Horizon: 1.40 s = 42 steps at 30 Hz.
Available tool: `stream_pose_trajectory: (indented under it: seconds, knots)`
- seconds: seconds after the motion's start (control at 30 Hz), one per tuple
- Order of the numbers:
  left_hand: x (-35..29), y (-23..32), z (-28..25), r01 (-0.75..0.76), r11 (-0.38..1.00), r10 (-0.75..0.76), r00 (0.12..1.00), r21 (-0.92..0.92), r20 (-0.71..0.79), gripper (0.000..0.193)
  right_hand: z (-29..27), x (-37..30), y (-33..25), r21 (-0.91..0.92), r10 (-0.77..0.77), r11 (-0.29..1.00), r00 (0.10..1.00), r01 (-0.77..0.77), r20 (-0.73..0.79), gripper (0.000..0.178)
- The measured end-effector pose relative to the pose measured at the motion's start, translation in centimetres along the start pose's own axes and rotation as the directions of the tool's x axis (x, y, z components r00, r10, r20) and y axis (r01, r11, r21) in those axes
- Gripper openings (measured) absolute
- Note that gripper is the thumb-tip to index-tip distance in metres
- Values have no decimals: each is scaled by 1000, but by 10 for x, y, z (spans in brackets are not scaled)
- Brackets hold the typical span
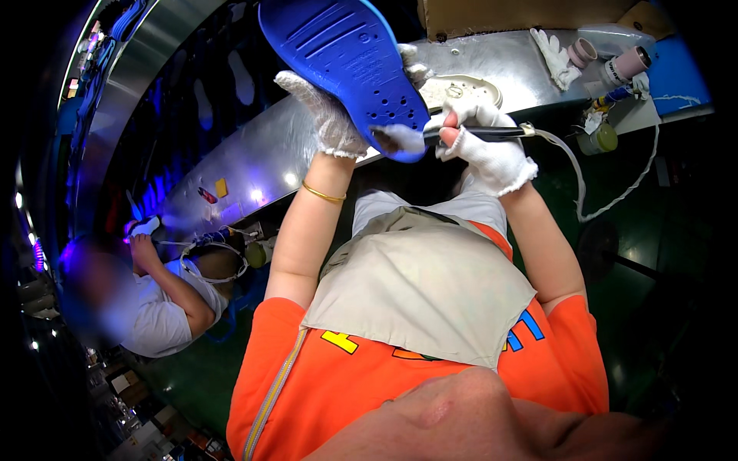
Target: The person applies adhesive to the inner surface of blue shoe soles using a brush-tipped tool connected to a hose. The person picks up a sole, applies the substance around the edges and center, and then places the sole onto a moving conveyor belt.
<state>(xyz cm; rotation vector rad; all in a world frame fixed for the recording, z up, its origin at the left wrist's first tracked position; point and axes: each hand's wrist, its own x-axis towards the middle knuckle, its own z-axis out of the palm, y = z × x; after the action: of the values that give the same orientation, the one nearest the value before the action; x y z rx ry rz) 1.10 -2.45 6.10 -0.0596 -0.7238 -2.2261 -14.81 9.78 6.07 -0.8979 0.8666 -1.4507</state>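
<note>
My left hand (pixel 329 119), in a white glove, grips a large blue shoe sole (pixel 338 58) from beneath and along its edge. The sole's face has grooves and small holes, and its narrower end points toward me. In a white glove with bare fingertips, my right hand (pixel 486 150) closes round the black handle of a brush (pixel 401 139). The brush's pale bristles lie against the narrower end of the sole. A clear tube (pixel 570 157) runs from the back of the handle. Just beyond my right hand, a cream-coloured sole (pixel 470 90) rests on the metal bench (pixel 265 154).
White gloves (pixel 555 58), a pink cup (pixel 582 52) and a pink tumbler (pixel 629 65) are at the far right. A yellowish-green jar (pixel 600 140) hangs by the bench edge. A cardboard box (pixel 523 17) stands behind. Another person (pixel 165 307) works at the left, near a conveyor.
</note>
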Motion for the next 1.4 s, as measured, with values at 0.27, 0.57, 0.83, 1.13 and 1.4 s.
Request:
stream_pose_trajectory:
  seconds: [0.27,0.57,0.83,1.13,1.4]
  knots:
    - [15,15,-7,39,783,-80,996,621,38,113,-4,13,-11,-468,169,880,975,-84,142,9]
    - [26,18,-6,400,603,-242,916,690,-320,94,-5,20,-16,-542,11,836,985,85,173,8]
    - [41,18,-16,581,473,-310,813,662,-493,85,-17,31,-10,-345,13,934,956,93,294,14]
    - [42,23,-5,631,449,-332,775,633,-538,84,-21,35,-23,-444,-13,886,964,134,265,9]
    - [38,26,5,601,418,-211,793,681,-571,80,-36,42,-19,-556,18,821,968,129,251,10]
